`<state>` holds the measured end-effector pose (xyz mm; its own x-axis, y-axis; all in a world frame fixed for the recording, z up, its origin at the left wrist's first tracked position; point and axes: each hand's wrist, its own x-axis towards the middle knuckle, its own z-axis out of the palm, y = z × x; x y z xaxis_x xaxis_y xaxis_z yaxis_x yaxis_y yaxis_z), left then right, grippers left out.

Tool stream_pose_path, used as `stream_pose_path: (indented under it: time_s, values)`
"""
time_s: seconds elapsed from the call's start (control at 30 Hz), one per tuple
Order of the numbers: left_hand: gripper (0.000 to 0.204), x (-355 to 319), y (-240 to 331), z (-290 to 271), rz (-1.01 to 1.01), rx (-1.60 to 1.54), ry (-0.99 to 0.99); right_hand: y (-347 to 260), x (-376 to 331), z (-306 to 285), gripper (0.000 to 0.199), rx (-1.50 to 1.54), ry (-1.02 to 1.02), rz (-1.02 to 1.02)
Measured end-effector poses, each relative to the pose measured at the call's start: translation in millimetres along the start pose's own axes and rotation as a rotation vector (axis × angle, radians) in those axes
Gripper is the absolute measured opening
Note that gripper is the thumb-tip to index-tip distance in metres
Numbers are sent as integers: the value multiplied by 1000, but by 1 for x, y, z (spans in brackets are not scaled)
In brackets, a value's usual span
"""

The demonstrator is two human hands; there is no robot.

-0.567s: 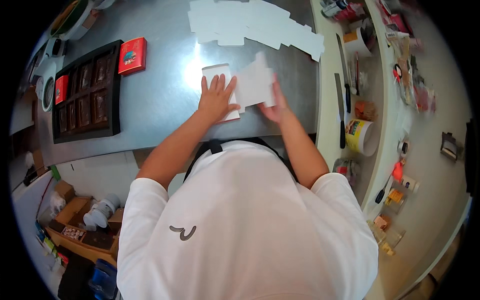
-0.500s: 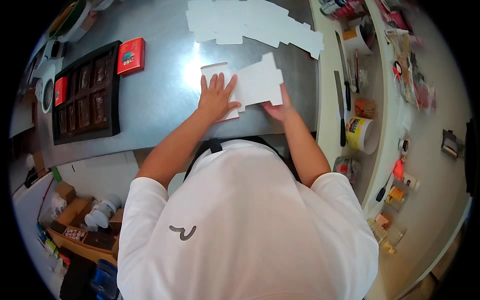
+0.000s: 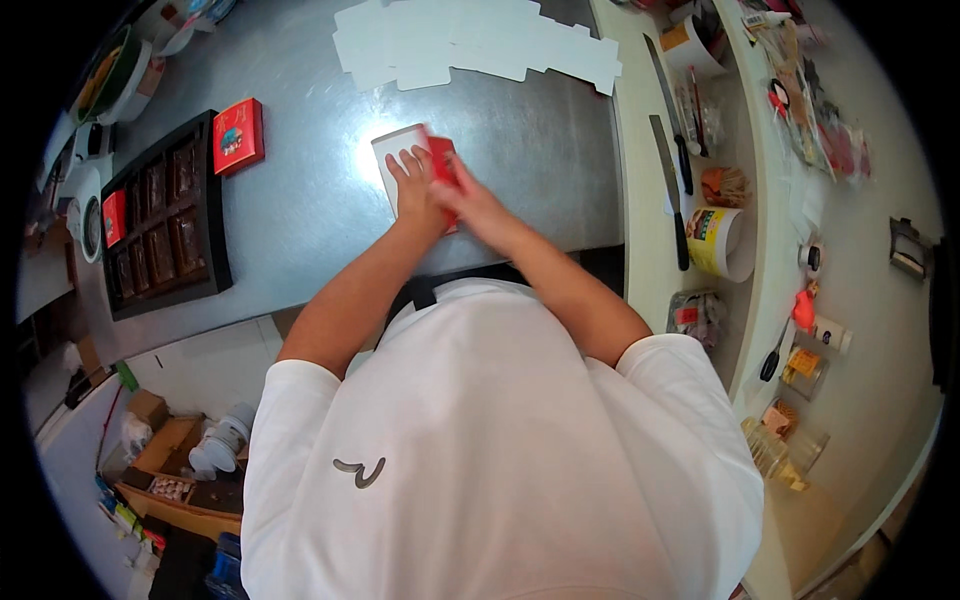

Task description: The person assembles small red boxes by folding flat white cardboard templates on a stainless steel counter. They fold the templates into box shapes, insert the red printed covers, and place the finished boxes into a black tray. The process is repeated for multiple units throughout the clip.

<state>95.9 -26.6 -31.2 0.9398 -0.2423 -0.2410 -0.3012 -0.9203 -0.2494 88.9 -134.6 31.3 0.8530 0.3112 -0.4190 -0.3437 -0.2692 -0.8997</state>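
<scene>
A flat folding carton (image 3: 391,142), white inside and red outside, lies on the steel table in front of me. My left hand (image 3: 420,198) rests on its white side with the fingers stretched out. Its right part is folded up and over, so a red panel (image 3: 441,153) shows between my hands. My right hand (image 3: 480,210) is against that panel, close beside my left hand. Motion blurs its fingers, so their grip cannot be made out. Both hands hide the lower part of the carton.
Several unfolded white carton blanks (image 3: 450,45) lie at the table's far side. To the left are a dark tray (image 3: 222,255) of brown wrapped pieces and a red box (image 3: 238,136). Two long knives (image 3: 668,165) lie on the right ledge near a yellow-labelled tub (image 3: 712,240).
My right hand has swung left, folding the carton's right part over so its red outside shows. My left hand has stayed on the white side. The view has shifted slightly.
</scene>
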Motion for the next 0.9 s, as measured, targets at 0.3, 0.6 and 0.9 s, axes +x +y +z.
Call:
stream_pose_path:
  time_s: [0.3,0.6,0.9]
  values:
    - [84,-6,-14,-35,-22,-252,-39,6,4,-27,55,113,127,-55]
    - [75,10,6,-21,157,-476,281,69,12,-95,29,-234,464,-13]
    - [70,29,29,-23,149,-433,170,83,15,-73,55,-833,492,-341]
